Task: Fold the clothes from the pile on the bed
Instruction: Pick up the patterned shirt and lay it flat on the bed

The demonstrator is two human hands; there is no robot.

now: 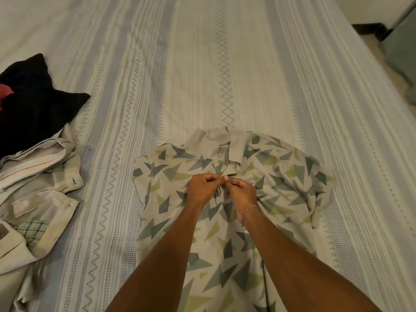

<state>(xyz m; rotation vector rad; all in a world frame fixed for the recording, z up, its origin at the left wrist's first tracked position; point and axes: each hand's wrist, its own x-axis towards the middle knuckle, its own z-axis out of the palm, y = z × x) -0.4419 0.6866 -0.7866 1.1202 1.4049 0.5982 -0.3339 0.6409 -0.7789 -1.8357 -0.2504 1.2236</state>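
Note:
A cream polo shirt (292, 176) printed with grey and green triangles lies face up on the bed, collar pointing away from me. One green button (220, 161) shows below the collar. My left hand (202, 188) and my right hand (242, 191) meet at the shirt's front placket just under that button. Both pinch the placket fabric with curled fingers. A thin red and white bracelet circles my right wrist. At the left edge sits the pile of clothes (33, 176): beige and checked garments with a black garment (33, 97) on top.
The bed (202, 64) is covered with a striped grey and white sheet with zigzag and diamond bands. Its right edge runs diagonally at the upper right, with floor and a dark skirting board (369, 28) beyond. A red bit (5, 90) shows on the black garment.

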